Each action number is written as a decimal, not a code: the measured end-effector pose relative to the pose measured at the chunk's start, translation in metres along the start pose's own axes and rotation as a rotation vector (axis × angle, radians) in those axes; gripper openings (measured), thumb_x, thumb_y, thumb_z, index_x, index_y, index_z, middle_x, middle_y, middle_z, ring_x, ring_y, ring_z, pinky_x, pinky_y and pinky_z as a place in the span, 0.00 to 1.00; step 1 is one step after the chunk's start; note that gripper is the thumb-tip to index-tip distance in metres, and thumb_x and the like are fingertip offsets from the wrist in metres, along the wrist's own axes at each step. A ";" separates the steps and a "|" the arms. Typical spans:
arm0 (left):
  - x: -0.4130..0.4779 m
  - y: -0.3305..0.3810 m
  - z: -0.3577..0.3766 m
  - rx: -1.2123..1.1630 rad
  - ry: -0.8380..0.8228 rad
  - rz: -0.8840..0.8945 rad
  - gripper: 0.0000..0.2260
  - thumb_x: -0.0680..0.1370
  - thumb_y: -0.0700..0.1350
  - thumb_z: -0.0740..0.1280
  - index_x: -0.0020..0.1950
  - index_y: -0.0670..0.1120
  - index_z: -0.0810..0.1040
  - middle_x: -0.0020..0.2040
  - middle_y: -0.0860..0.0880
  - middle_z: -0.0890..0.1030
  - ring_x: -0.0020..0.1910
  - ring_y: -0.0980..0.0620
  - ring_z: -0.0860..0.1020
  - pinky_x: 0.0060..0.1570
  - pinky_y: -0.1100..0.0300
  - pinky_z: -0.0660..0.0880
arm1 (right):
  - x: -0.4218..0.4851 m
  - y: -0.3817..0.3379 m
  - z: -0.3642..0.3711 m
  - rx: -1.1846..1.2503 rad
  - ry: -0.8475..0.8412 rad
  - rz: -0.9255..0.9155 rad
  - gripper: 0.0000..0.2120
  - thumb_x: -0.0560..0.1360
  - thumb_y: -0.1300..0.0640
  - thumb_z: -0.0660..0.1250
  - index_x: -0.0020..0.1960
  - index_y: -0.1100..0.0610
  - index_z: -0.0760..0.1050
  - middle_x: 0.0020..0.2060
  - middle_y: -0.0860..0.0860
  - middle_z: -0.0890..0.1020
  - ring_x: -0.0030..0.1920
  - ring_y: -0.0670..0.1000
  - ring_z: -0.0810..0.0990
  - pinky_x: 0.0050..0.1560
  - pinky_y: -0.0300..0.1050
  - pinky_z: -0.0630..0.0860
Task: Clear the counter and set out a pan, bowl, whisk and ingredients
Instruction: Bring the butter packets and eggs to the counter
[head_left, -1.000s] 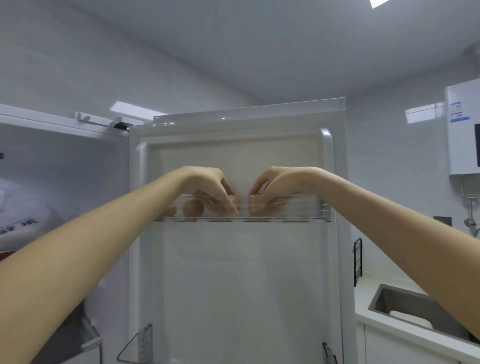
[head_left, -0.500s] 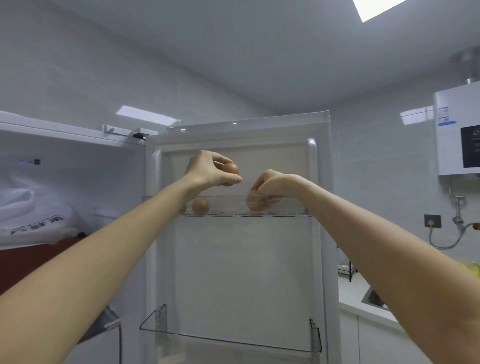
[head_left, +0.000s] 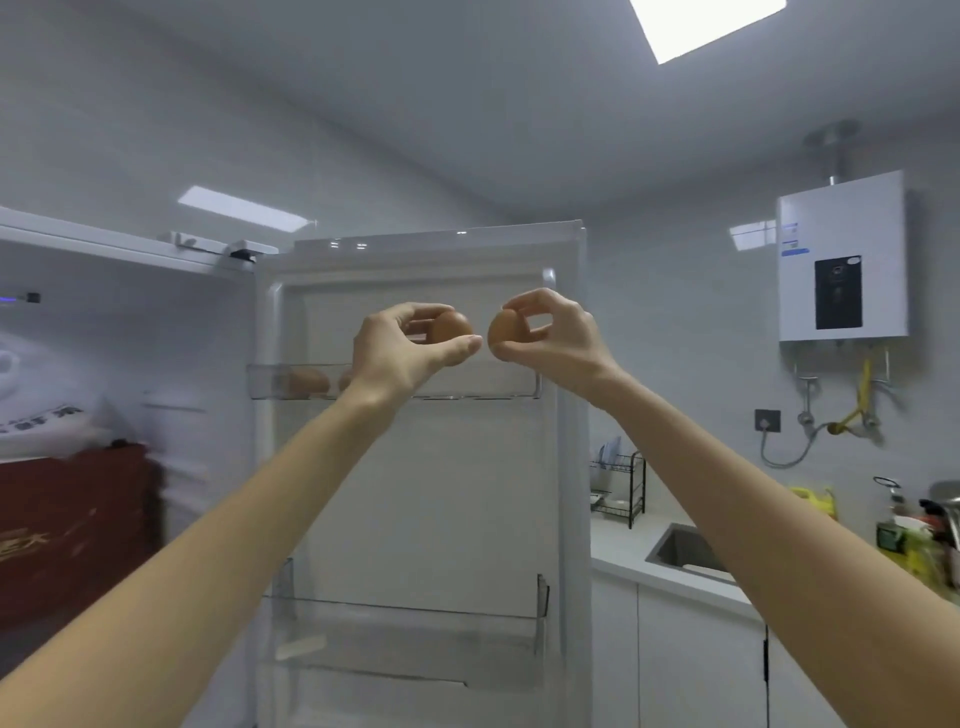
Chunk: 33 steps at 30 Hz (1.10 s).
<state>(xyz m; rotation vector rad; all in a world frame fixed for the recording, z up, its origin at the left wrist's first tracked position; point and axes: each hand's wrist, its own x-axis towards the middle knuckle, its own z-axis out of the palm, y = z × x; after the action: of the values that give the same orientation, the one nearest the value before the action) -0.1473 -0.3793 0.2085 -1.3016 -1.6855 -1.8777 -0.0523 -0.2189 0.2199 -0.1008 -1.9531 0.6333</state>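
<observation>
Your left hand (head_left: 400, 347) is raised in front of the open fridge door (head_left: 415, 467), thumb and fingers pinched around a brown egg (head_left: 451, 327) that shows at its 2 o'clock edge. Your right hand (head_left: 556, 335) is up at the same height, just beside the left, closed on a second brown egg (head_left: 503, 328) held at its 9 o'clock side between thumb and fingertips. The two eggs sit close together but do not touch. Below the hands, toward 6 o'clock, runs the clear upper door shelf (head_left: 483, 382); at its left end, around 8 o'clock from your left hand, another egg (head_left: 309, 382) lies inside, with one more partly hidden behind your left wrist. A lower door shelf (head_left: 405, 623) sits toward 6 o'clock. At 3 o'clock, well apart, a white water heater (head_left: 841, 254) hangs on the wall, and at 4 o'clock the counter (head_left: 618, 543) holds a sink (head_left: 680, 551) and a dish rack (head_left: 621, 486).
</observation>
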 end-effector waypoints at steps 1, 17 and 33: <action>-0.009 0.001 0.010 -0.022 -0.023 -0.002 0.18 0.64 0.47 0.80 0.51 0.51 0.80 0.46 0.54 0.82 0.47 0.58 0.81 0.46 0.65 0.78 | -0.009 0.003 -0.009 -0.014 0.009 -0.011 0.21 0.66 0.57 0.76 0.58 0.54 0.77 0.53 0.48 0.81 0.46 0.47 0.83 0.42 0.30 0.77; -0.076 -0.010 0.204 -0.243 -0.255 -0.083 0.21 0.65 0.48 0.79 0.56 0.49 0.80 0.49 0.52 0.83 0.49 0.57 0.81 0.49 0.65 0.78 | -0.109 0.134 -0.151 -0.175 0.116 0.207 0.26 0.69 0.55 0.76 0.64 0.56 0.73 0.57 0.52 0.80 0.45 0.47 0.81 0.43 0.32 0.76; -0.018 -0.109 0.468 -0.423 -0.163 -0.291 0.18 0.66 0.46 0.79 0.53 0.50 0.80 0.51 0.48 0.82 0.53 0.52 0.81 0.48 0.58 0.80 | -0.072 0.363 -0.266 -0.235 0.012 0.297 0.21 0.68 0.54 0.76 0.60 0.53 0.76 0.54 0.48 0.80 0.47 0.47 0.81 0.40 0.30 0.75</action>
<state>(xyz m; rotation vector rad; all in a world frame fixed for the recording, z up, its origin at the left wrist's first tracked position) -0.0224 0.0667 0.0795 -1.4577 -1.6896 -2.4631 0.1366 0.1699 0.0761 -0.5478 -2.0115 0.5888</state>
